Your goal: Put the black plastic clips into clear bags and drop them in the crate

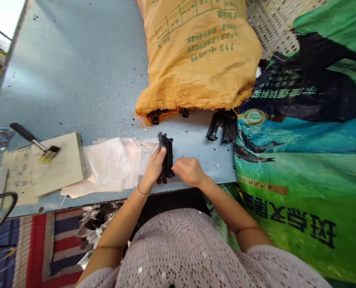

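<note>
My left hand [154, 166] is closed around a long black plastic part [166, 158], held upright above the table near its front edge, thumb lying along it. Close against the lower right side of that part is my right hand [189, 171], its fingers curled and pinched. Whether something small sits in that pinch is hidden. More black plastic parts [228, 127] lie at the right, by the mouth of an orange woven sack [198, 60]. Left of my left hand, clear plastic bags [112, 162] are spread in a flat pile.
A brush [47, 151] with a black handle rests on a cardboard pad [59, 164] at the left. Green and blue printed sacks [300, 168] stand along the right side. The blue table [84, 80] extends to the back left. A black cable [6, 196] loops at the lower left.
</note>
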### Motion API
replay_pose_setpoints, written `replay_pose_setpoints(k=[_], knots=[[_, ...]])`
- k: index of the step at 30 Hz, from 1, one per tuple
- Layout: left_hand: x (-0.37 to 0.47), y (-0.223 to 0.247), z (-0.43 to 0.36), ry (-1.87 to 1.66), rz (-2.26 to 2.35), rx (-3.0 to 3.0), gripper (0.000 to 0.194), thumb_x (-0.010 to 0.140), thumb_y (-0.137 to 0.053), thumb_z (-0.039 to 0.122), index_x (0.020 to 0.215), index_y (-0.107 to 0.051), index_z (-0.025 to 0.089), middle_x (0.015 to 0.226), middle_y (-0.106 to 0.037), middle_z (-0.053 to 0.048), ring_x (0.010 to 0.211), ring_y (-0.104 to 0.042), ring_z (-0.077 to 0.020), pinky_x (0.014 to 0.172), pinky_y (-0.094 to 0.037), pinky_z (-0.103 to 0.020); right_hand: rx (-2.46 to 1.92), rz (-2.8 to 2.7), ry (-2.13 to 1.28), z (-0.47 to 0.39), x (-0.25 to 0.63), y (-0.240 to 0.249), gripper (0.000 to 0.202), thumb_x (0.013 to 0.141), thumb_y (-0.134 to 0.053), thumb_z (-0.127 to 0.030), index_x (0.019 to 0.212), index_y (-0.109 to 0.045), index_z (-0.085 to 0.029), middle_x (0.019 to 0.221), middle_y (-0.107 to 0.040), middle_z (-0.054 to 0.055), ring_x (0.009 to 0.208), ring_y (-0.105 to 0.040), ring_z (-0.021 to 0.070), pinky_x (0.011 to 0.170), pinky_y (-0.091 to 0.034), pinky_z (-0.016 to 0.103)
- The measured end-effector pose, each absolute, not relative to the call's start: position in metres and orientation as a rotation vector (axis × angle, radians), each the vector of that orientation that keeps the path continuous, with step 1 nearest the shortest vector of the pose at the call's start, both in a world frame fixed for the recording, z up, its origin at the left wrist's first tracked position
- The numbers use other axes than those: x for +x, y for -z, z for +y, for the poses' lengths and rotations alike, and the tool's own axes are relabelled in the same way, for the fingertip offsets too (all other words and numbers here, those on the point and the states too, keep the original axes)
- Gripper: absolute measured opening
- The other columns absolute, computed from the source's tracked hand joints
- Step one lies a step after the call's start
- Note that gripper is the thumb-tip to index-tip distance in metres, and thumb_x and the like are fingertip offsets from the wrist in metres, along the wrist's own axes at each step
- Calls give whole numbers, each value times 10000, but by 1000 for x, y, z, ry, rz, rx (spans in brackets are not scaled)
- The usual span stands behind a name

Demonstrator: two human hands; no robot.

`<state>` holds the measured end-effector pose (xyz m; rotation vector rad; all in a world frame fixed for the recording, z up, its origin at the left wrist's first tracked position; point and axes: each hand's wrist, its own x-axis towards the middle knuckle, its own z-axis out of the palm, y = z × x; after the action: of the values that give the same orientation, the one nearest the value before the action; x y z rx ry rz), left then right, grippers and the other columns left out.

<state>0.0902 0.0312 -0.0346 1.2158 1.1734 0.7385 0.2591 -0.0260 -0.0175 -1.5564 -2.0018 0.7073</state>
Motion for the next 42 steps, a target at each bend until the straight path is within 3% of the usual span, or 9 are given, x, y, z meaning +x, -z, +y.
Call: replay_pose_setpoints(k=[3, 8, 14, 18, 21, 27, 32, 35, 42], knots=[[104, 52, 15, -547, 1270, 1596, 566, 958, -566, 575, 1300, -641, 131, 804, -707, -112, 787, -703, -287, 779, -559, -417, -2110, -1550, -314, 0, 316, 14, 524, 1061, -308, -548, 1170, -653, -168, 1038, -688, 175, 960, -648, 304, 838, -481, 401], [107, 56, 3, -519, 1391, 1964, 591, 988, -530, 536, 1369, -607, 90, 719, -661, -120, 795, -710, -320, 796, -568, -475, -2663, -1274, -431, 34, 371, 6, 742, 988, -471, -356, 1619, -249, -36, 1188, -693, 289, 1052, -691, 430, 882, -505, 528], [102, 31, 23, -862, 1017, 1621, 679, 1023, -487, 547, 1598, -315, 228, 1306, -629, -155, 1134, -656, -230, 986, -564, -397, -2032, -1598, -626, -23, 287, -10, 770, 964, -539, -426, 1639, -291, -151, 1216, -724, 189, 1003, -709, 363, 904, -540, 495], [93, 20, 31, -779, 919, 1152, 627, 1005, -507, 548, 1547, -371, 263, 1109, -676, -82, 854, -705, -181, 748, -604, -322, -1459, -1793, -996, -31, 265, -29, 517, 1022, -497, -499, 1476, -525, -255, 1029, -757, 76, 919, -700, 258, 877, -545, 397], [83, 11, 25, -654, 799, 906, 646, 933, -565, 616, 1435, -461, 223, 935, -679, -53, 585, -645, -152, 515, -532, -303, -1607, -1749, -709, -1, 269, -27, 444, 1056, -405, -555, 1211, -648, -216, 908, -728, 80, 890, -664, 245, 818, -494, 358], [79, 2, 14, -680, 911, 841, 517, 880, -669, 552, 1239, -555, 198, 773, -657, -14, 599, -630, -147, 532, -515, -265, -1846, -1807, -441, 33, 257, 1, 616, 1095, -194, -574, 780, -587, -219, 677, -626, 52, 662, -575, 203, 643, -357, 319], [74, 10, 27, -832, 1095, 1088, 397, 964, -532, 542, 1124, -649, 197, 971, -714, -69, 845, -674, -191, 747, -574, -309, -1452, -2084, -430, -24, 237, 8, 577, 1091, -252, -575, 787, -578, -208, 733, -653, 72, 695, -587, 196, 661, -380, 315], [72, 18, 29, -690, 1160, 1448, 461, 1008, -470, 504, 1301, -635, 190, 1106, -738, -109, 1004, -696, -251, 923, -555, -387, -1515, -2044, -602, -22, 246, 13, 603, 1096, -196, -574, 778, -562, -214, 678, -640, 48, 637, -594, 181, 637, -395, 295], [88, 36, 0, 21, 1567, 2024, 665, 1061, -351, 489, 1587, -385, 84, 823, -753, -186, 793, -750, -350, 765, -566, -487, -2398, -1502, -395, 129, 316, 26, 636, 1008, -446, -644, 1288, -567, -86, 1163, -709, 260, 1092, -691, 406, 894, -495, 462]])
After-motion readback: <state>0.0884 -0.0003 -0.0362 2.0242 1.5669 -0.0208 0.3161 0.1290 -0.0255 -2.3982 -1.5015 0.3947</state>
